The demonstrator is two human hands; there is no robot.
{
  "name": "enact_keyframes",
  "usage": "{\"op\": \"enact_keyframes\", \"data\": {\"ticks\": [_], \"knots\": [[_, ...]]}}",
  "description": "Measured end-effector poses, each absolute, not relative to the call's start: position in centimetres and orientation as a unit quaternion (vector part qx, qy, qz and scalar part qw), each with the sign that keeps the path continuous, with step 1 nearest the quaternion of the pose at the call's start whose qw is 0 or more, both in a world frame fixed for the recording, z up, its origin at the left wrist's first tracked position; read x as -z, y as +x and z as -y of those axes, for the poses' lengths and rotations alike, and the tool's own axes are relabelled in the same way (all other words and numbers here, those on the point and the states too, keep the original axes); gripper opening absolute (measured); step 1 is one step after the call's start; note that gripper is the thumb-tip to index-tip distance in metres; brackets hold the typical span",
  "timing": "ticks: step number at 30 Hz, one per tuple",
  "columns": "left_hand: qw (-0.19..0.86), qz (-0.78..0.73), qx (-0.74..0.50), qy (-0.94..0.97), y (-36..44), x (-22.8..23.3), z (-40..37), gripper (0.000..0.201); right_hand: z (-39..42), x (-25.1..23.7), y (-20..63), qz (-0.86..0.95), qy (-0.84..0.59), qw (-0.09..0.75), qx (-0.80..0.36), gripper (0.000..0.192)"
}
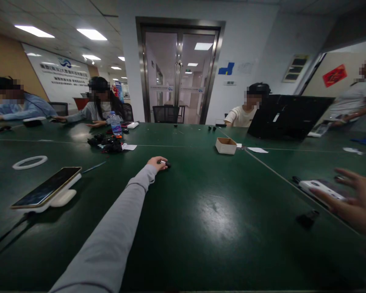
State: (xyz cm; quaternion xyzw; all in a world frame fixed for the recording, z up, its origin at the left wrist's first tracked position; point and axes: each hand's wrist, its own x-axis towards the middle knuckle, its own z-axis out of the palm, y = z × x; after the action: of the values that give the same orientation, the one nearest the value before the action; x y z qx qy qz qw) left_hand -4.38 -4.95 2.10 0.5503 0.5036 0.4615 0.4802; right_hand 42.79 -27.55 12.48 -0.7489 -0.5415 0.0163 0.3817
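Green tabletop (201,211) lay under your left hand (157,162), closed on a small black-and-silver object (165,164); beyond-right of that grip sat a shallow cardboard box (226,145), contents unseen. Your right hand (352,203) hovered with fingers spread.

A single head-worn camera looks forward and slightly down along the dark green counter (201,211) toward the glass doors (179,73). Its wide lens bends the edges, keeping the near counter close and seated people far across.

Four people (100,103), perhaps two phones (45,191)
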Motion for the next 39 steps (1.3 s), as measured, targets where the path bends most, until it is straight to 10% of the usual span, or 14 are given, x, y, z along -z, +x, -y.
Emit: {"op": "enact_keyframes", "data": {"ticks": [3, 10, 16, 39], "knots": [[0.522, -0.465, -0.504, 0.507, -1.7, -1.7, 5.1, 0.023, 24.2, -16.6, 34.4, 0.634, -0.625, 0.448, -0.079, 0.063], [0.518, -0.437, -0.607, 0.415, -0.7, -0.6, 4.6, 0.021, 10.4, -10.2, 17.7, 0.678, -0.571, 0.195, -0.420, 0.053], [0.530, -0.416, -0.590, 0.444, -1.1, 0.1, 4.4, 0.024, 5.4, -2.9, 12.2, 0.497, -0.482, 0.420, -0.587, 0.030], [0.403, -0.502, -0.597, 0.479, 0.6, 0.0, 4.0, 0.012, 4.0, -0.5, 11.6, 0.474, -0.433, 0.554, -0.530, 0.019]]}}
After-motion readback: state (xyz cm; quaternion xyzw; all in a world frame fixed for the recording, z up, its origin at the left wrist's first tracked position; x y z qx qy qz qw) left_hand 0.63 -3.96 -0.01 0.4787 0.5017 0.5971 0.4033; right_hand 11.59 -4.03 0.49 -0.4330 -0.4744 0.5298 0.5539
